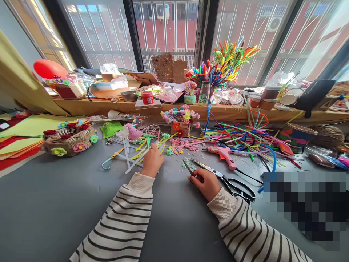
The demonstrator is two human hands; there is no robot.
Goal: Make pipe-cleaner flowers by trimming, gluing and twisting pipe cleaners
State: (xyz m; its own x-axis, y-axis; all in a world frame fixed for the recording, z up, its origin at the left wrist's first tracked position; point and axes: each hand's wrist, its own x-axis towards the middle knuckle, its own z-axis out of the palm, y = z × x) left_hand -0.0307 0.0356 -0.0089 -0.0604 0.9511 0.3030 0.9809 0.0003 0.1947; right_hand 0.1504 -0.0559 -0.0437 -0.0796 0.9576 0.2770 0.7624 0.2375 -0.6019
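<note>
My left hand (152, 160) reaches forward over the grey table (68, 203), its fingers curled down on a scatter of yellow and white pipe cleaner pieces (136, 154); what it grips is hidden. My right hand (205, 183) rests on the table with fingers closed on a small dark piece I cannot make out, just left of the scissors (226, 178). A pink glue gun (224, 154) lies beyond the scissors. Both arms wear striped sleeves.
A woven basket with felt flowers (68, 140) stands at the left beside coloured paper sheets (21, 140). A small flower pot (180, 122) and a tangle of pipe cleaners (245, 138) lie ahead. The window ledge (114, 105) is crowded with jars and boxes.
</note>
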